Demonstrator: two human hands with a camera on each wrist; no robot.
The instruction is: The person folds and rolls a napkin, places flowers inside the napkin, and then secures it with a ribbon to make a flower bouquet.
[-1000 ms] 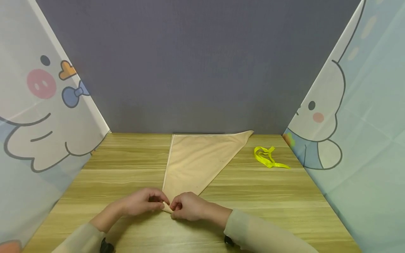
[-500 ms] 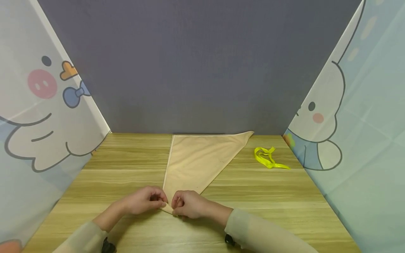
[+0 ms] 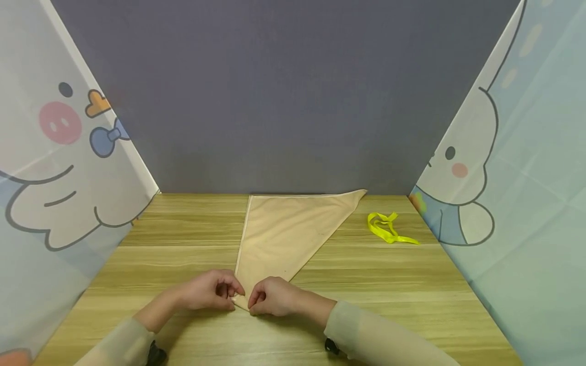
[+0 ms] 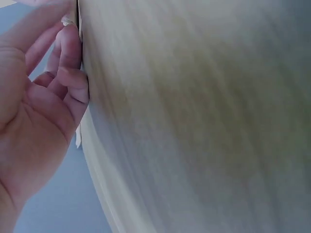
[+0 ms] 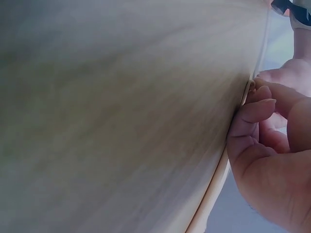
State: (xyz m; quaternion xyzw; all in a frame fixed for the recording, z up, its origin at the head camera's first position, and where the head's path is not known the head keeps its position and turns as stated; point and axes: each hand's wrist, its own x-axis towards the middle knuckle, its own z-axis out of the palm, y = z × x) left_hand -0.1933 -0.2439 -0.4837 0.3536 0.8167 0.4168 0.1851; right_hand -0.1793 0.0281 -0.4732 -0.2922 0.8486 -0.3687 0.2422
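Note:
A beige cloth, folded into a triangle, lies on the wooden table with its near corner turned up into a small fold. My left hand pinches the left end of that fold between thumb and fingers. Just to the right, my right hand pinches its other end. In the left wrist view the left hand has curled fingers low against the tabletop. The right wrist view shows the right hand with its fingertips on the cloth's rolled edge.
A yellow ribbon lies loosely looped on the table, right of the cloth. A grey panel stands behind the table. Cartoon-printed sheets flank both sides.
Both hands stay at the cloth's near corner and shift only slightly. The left fingers have changed their hold on the fold. The rest of the cloth and the ribbon have not moved.

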